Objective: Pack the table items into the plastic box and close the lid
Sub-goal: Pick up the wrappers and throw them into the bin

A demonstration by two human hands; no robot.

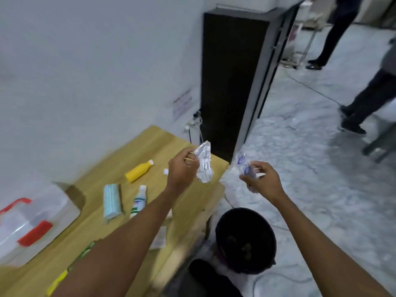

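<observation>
Grips a crumpled clear plastic wrapper in the left hand, fingers curled round its upper end, raised above the right end of the light wooden surface. Pinches a second scrap of clear plastic film with blue print in the right hand, thumb and fingers closed on it, out past the surface edge and over the pale marbled floor. Hands apart, the two plastic pieces not touching. At the left end of the surface, blurred: a clear plastic box with red handle and red latch; cannot tell whether its lid is clipped down. Lying loose on the surface between box and left hand: a yellow plastic bottle with a pale cap on its side, a small white cap-like piece near its capped end, a light blue striped soft pack, and a white bottle with green and blue label just beside that pack, also on its side. Partly hidden under the left forearm: a green and yellow packet and a flat white sachet. On the floor next to the surface, between the two forearms: a round black bucket, small dark lumps inside. Farther back, against the white wall: a tall dark cabinet. Far right, on the floor: legs of two people in dark trousers.
</observation>
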